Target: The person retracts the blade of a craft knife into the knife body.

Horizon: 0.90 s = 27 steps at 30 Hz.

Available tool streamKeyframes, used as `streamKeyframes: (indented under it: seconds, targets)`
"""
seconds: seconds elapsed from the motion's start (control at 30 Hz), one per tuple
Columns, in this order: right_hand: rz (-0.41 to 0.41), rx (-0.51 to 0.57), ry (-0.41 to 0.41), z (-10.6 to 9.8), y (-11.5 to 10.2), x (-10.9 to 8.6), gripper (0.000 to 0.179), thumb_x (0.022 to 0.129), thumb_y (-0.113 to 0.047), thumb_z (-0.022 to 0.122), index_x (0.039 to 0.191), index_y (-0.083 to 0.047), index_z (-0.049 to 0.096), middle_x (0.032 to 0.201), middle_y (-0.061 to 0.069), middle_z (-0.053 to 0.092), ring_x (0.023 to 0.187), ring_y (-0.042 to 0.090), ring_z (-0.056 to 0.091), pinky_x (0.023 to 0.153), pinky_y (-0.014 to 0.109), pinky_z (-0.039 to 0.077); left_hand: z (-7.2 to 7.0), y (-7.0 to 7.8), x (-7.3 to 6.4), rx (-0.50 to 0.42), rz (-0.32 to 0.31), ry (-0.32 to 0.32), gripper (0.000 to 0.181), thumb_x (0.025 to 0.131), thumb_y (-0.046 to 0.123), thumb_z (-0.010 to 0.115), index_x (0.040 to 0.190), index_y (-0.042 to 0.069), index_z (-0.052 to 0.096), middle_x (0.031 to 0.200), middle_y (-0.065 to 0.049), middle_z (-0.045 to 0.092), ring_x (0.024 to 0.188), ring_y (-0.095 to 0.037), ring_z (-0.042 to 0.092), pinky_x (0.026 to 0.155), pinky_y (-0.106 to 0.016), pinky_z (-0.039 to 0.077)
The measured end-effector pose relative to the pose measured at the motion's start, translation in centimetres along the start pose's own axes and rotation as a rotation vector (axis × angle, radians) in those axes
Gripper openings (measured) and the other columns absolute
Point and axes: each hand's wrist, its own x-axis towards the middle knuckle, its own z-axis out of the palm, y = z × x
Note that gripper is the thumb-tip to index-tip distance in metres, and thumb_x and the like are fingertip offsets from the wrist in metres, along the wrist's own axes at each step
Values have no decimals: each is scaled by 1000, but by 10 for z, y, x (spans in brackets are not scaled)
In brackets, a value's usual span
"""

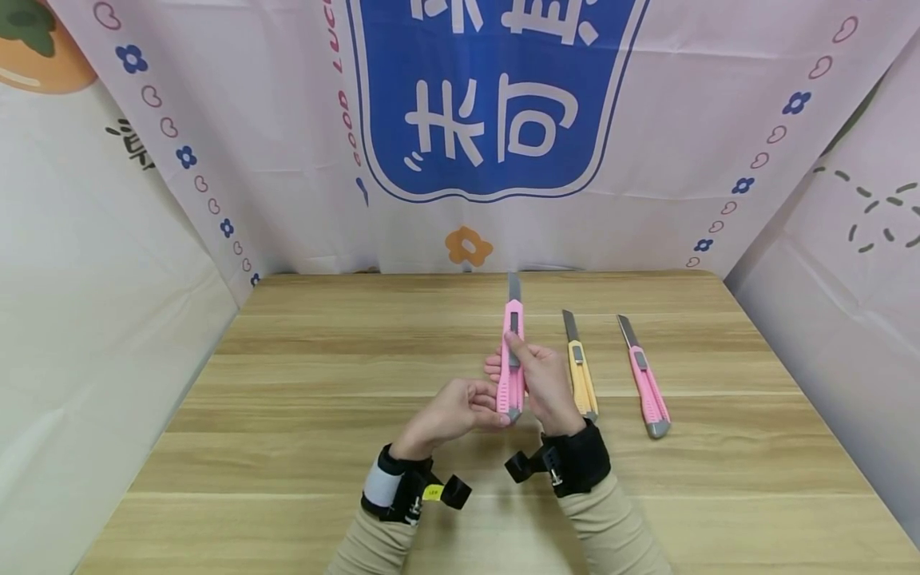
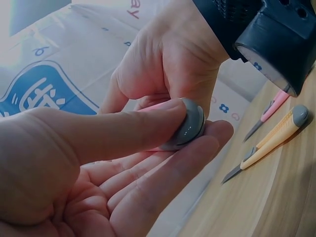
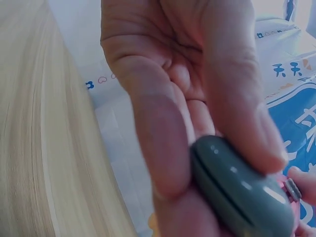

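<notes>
A pink utility knife [image 1: 512,387] stands blade up above the table, its grey blade [image 1: 513,286] extended. My right hand [image 1: 549,385] grips the handle from the right, thumb lying along the front by the grey slider [image 1: 513,323]. From the left, my left hand [image 1: 460,409] pinches the lower end between thumb and fingers. In the left wrist view, the left thumb presses the grey end cap [image 2: 190,126]. The right wrist view shows that cap [image 3: 242,190] close up, with the right thumb tip [image 3: 303,183] beside the slider at the edge.
A yellow utility knife [image 1: 582,375] and another pink utility knife [image 1: 648,387] lie on the wooden table [image 1: 287,447] to the right, blades out and pointing away. A printed cloth [image 1: 302,208] hangs behind the table's far edge.
</notes>
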Motion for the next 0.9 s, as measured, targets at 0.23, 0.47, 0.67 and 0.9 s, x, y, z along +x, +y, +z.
streamKeyframes:
  seconds: [0.23, 0.47, 0.67, 0.9]
  targets:
    - [-12, -12, -21, -1, 0, 0, 46, 97, -30, 58, 112, 13, 62, 71, -2, 75, 71, 12, 74, 71, 30, 63, 0, 1, -1, 7, -3, 3, 26, 86, 4, 69, 111, -4, 65, 103, -21, 72, 83, -4, 67, 79, -20, 58]
    - [-22, -6, -40, -1, -1, 0, 43, 97, -27, 58, 113, 14, 61, 71, -3, 75, 71, 11, 74, 72, 30, 63, -1, 0, -1, 30, 12, 5, 25, 86, 6, 69, 109, -4, 66, 103, -21, 72, 84, -6, 68, 81, -22, 58]
    - [-35, -5, -56, -1, 0, -1, 43, 97, -25, 58, 115, 13, 60, 74, -3, 76, 73, 12, 74, 73, 30, 63, -3, -1, -2, 24, -1, 10, 26, 86, 7, 70, 110, -2, 66, 103, -19, 73, 85, -6, 68, 81, -22, 58]
    - [-31, 10, -44, -1, 1, 0, 44, 96, -27, 59, 116, 12, 60, 75, -3, 75, 74, 11, 74, 74, 31, 63, -3, 1, -2, 10, -2, 15, 25, 86, 6, 69, 109, -2, 66, 102, -19, 74, 83, -6, 68, 82, -25, 58]
